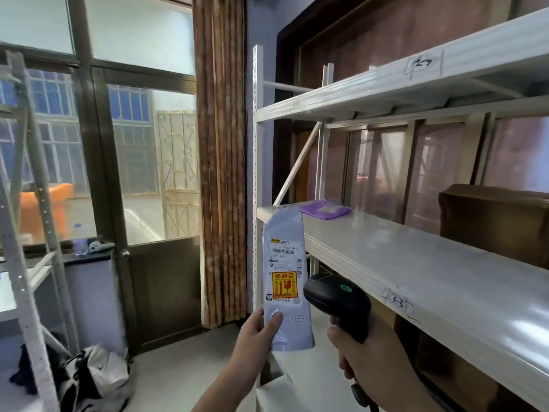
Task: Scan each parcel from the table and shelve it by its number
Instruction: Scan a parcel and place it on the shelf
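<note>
My left hand (258, 333) pinches the lower end of a flat pale grey parcel (285, 248) and holds it upright, label facing me. The label carries a barcode and a yellow and red fragile sticker. My right hand (361, 356) grips the handle of a black barcode scanner (335, 295), whose head sits just right of the parcel's lower half. A white metal shelf unit (416, 263) stands on the right, with handwritten numbers on its shelf edges.
A purple flat packet (325, 210) lies at the far left end of the middle shelf, and a brown cardboard box (494, 221) stands farther right. Another white rack (26, 203) is at the left. A bag (95, 379) lies on the floor beside a glass door (142, 162).
</note>
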A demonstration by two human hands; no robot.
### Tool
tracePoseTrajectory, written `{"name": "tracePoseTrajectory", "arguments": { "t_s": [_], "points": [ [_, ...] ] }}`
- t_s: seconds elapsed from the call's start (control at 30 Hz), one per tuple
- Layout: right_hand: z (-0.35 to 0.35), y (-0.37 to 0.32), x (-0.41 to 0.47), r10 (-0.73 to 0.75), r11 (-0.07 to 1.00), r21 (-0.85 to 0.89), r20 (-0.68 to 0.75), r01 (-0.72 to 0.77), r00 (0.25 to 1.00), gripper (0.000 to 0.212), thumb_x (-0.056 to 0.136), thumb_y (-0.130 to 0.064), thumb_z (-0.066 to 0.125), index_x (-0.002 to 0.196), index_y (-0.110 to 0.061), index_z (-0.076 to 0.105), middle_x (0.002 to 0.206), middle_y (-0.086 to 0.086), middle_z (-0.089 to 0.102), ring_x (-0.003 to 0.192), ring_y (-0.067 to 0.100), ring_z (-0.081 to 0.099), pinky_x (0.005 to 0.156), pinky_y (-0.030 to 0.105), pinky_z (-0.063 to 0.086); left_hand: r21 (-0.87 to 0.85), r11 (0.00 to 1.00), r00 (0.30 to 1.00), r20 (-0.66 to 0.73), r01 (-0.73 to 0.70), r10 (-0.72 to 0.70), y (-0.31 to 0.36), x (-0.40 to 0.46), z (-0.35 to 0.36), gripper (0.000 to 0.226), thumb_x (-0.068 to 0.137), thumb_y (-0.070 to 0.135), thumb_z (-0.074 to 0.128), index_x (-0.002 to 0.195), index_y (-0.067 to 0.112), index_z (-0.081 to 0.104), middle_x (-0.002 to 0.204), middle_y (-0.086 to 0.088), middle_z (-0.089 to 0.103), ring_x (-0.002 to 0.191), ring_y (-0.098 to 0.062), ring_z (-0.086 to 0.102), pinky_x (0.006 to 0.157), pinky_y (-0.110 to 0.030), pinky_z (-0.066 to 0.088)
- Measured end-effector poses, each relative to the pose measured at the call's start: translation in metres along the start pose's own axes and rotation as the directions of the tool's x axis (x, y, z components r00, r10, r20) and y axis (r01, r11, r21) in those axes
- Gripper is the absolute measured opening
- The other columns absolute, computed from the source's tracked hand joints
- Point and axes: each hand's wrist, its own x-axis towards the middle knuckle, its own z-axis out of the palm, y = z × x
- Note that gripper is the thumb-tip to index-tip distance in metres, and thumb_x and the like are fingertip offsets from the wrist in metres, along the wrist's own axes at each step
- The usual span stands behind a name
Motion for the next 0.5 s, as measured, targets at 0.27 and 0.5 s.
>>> {"name": "tracePoseTrajectory", "arguments": {
  "t_s": [0.27, 0.5],
  "points": [
    [0.043, -0.019, 0.083, 0.046, 0.998, -0.021, -0.183, -0.051, 0.982, 0.007, 0.084, -0.011, 0.07, 0.088, -0.015, 0.066, 0.047, 0.011, 0.061, 0.042, 0.021, 0.057, 0.046, 0.026, 0.049, 0.017, 0.993, 0.989, 0.1, -0.115, 0.113, 0.024, 0.14, -0.028, 0.04, 0.095, 0.034, 0.061, 0.131, 0.017, 0.062, 0.114, -0.006, 0.078, 0.108, -0.028, 0.074, 0.093, -0.046, 0.062],
    [0.06, -0.036, 0.144, 0.083, 0.993, -0.055, -0.291, -0.103, 0.953, 0.007, 0.088, -0.014, 0.069, 0.092, -0.017, 0.064, 0.048, 0.01, 0.062, 0.042, 0.013, 0.059, 0.042, 0.013, 0.045, 0.036, 0.978, 0.947, 0.258, -0.207, 0.191, 0.057, 0.25, -0.013, 0.031, 0.105, 0.029, 0.051, 0.131, 0.014, 0.059, 0.115, -0.01, 0.072, 0.103, -0.026, 0.071, 0.072, -0.025, 0.06]
  ]
}}
